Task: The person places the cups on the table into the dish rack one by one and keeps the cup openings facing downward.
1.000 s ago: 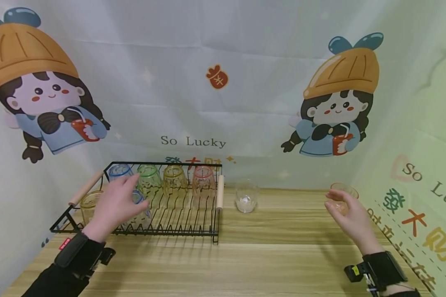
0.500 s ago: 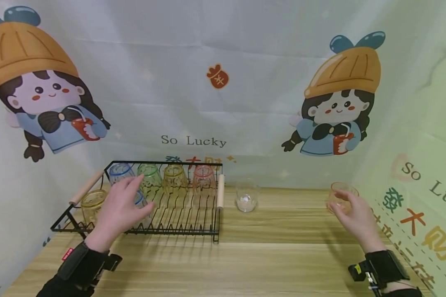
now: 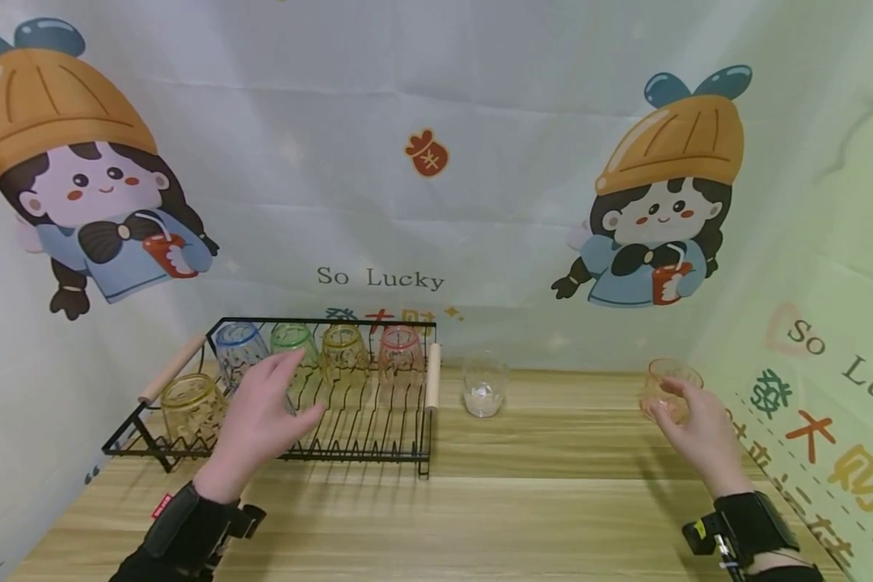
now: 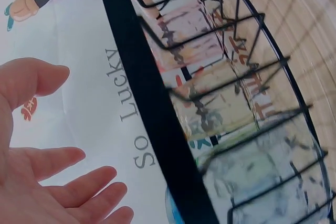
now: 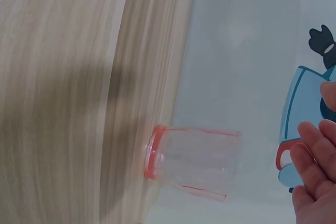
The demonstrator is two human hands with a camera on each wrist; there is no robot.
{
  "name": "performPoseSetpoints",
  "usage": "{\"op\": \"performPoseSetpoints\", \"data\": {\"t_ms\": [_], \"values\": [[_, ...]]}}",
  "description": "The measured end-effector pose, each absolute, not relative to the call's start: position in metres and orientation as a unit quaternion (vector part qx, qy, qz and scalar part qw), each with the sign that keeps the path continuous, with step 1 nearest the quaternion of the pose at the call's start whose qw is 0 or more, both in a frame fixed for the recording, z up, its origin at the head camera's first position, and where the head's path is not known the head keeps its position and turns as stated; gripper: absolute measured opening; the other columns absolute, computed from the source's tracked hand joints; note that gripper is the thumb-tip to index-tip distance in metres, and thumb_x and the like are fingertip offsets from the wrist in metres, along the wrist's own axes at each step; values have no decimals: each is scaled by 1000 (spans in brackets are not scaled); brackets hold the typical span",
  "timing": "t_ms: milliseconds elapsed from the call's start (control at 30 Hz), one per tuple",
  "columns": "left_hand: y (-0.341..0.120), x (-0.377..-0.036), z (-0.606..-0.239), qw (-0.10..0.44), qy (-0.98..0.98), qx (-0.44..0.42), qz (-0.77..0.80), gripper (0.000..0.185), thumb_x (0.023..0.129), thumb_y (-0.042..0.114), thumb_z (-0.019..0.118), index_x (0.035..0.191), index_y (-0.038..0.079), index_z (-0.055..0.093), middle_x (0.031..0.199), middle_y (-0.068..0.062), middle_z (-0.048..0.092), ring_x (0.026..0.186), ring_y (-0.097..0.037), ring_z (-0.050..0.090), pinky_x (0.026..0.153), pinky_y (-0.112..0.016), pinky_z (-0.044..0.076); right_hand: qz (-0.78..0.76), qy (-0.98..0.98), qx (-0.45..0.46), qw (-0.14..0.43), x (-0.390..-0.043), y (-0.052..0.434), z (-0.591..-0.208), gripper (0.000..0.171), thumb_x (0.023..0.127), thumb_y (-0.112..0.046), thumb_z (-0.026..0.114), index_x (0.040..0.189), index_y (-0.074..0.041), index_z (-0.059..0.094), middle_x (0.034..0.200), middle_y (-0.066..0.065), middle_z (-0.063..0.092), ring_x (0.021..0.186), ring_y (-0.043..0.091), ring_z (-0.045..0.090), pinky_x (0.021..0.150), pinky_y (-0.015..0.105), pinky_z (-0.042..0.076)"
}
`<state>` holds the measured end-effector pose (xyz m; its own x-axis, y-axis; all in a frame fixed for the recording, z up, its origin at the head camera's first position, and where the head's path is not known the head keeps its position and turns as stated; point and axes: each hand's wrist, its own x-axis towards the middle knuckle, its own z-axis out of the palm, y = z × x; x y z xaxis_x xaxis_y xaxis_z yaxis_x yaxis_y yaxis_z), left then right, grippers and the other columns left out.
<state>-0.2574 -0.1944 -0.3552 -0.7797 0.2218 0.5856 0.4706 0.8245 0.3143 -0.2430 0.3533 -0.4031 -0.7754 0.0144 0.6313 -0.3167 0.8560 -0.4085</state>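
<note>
Sitting at about 9 o'clock on the wooden table point(image 3: 538, 493), the black wire rack point(image 3: 378, 453) holds a yellow cup point(image 3: 189, 408) and a back row of blue point(image 3: 238, 349), green point(image 3: 291, 339), yellow and red cups. Over its front hangs the left hand point(image 3: 262, 420), fingers spread wide, holding nothing. At 3 o'clock the right hand point(image 3: 702, 436) is loose, fingers by the orange-rimmed cup point(image 3: 668, 390); I cannot tell if they touch.

1. A light wooden table point(image 3: 524, 501) carries everything.
2. A black wire rack point(image 3: 378, 440) stands on its left part.
3. A clear glass point(image 3: 483, 386) stands just right of the rack.
4. An orange-rimmed glass point(image 3: 668, 390) is at the far right.
</note>
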Motion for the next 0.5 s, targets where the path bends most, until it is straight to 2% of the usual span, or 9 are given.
{"op": "performPoseSetpoints", "data": {"t_ms": [233,500], "values": [[-183,-258,-361,260,-916,-191,-238,77,82,19,78,145,-7,42,137,-31,47,124,-49,44,104,-63,37,248,-910,77,324,-245,358,-405,39,89,-1,69,122,15,55,117,37,58,106,54,52,87,65,43],[-170,-256,-369,263,-912,-198,-242,75,80,18,80,142,-6,46,134,-29,51,122,-47,47,102,-61,41,236,-913,66,325,-247,360,-407,41,89,-3,68,123,15,55,117,36,58,106,54,52,88,65,42]]}}
